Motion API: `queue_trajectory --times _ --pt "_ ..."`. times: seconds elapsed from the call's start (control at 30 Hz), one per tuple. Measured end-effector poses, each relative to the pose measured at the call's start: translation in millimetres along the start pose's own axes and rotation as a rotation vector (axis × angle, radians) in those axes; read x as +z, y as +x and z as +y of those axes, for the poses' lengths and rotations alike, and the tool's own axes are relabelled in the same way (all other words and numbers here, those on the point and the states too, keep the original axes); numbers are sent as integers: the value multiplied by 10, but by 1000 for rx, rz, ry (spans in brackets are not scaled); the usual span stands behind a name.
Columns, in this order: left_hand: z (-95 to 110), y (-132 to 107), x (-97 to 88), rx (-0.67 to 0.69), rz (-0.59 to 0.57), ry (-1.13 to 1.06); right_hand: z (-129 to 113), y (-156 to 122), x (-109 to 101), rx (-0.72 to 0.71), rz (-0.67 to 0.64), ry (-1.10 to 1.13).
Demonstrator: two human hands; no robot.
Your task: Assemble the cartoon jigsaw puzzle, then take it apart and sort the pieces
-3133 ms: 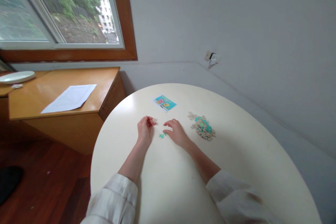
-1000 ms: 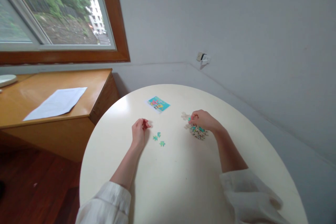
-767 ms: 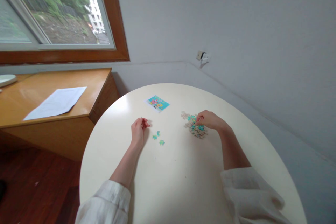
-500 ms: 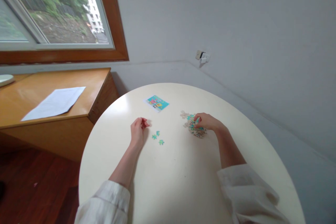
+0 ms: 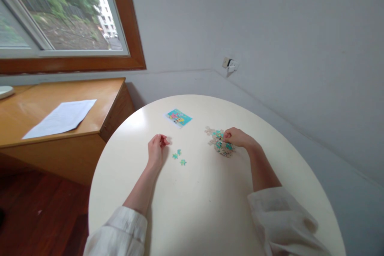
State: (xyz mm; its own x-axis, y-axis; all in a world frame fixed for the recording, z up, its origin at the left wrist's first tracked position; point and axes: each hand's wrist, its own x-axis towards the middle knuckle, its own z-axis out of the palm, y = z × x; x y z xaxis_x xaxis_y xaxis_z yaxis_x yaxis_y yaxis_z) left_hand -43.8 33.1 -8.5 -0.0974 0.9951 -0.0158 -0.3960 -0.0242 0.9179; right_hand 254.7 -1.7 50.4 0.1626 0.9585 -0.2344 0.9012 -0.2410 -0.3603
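Note:
My right hand [image 5: 238, 137] is over a heap of jigsaw pieces [image 5: 222, 150], its thumb and fingers pinched at the heap's upper edge. A small puzzle piece appears to be between the fingertips, mostly hidden. The heap mixes teal printed faces with pale backs. On the left, my left hand [image 5: 155, 148] rests on its side on the table with curled fingers; whatever they may hold is hidden. Just right of it lie three loose green-and-teal puzzle pieces [image 5: 175, 156]. Beyond them is a picture card [image 5: 179, 118] with pink and yellow figures on blue.
The round cream table [image 5: 192, 216] fills the middle. At left stands a wooden cabinet [image 5: 111, 88] with a white sheet of paper [image 5: 61, 118] on it, below a wood-framed window [image 5: 136, 28]. A wall socket with a plug [image 5: 230, 64] is behind the table.
My right hand's fingers have drawn back slightly from the heap and closed into a pinch, uncovering more teal pieces. My left hand stays put. The view has shifted slightly.

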Motion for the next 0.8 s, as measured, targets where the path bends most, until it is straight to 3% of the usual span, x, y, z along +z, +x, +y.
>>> queue_trajectory --times 0.17,0.4,0.53,0.63,0.73,0.8 --pt "11 -24 -1 58 -9 95 -48 -39 -3 -33 48 146" --pt "71 -319 106 367 -107 560 -140 -185 272 -176 -54 630" --pt "69 -519 168 377 -168 629 -100 -300 337 -247 -82 704" --pt "52 -687 214 320 -203 654 -88 -434 360 -334 -243 646" --pt "19 -859 287 278 -302 669 -108 -578 434 -417 -471 580" --pt "-14 -956 356 259 -366 667 -118 -647 509 -424 -550 597"
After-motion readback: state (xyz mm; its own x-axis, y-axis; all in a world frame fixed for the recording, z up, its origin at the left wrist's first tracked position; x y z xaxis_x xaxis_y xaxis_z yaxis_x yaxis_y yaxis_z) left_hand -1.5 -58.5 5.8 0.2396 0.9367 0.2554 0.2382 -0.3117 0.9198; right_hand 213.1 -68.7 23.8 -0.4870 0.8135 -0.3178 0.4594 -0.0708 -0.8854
